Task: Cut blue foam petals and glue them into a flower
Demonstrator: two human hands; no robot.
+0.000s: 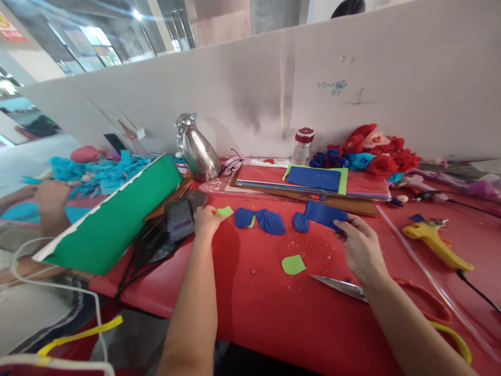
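My right hand pinches the right end of a blue rectangular piece, which looks like crepe paper, above the red table. My left hand is closed at the edge of a small light-green piece, beside a phone. Between the hands lie several blue cut pieces, one with green showing beside it. Closer to me rests a round-edged green piece. Scissors lie under my right forearm, which hides part of them; their blades point left.
A yellow glue gun with a cord lies at right. Behind are stacked sheets, a lidded jar, a metal jug and red and blue flowers. A green panel stands at left, with another person's hand beyond.
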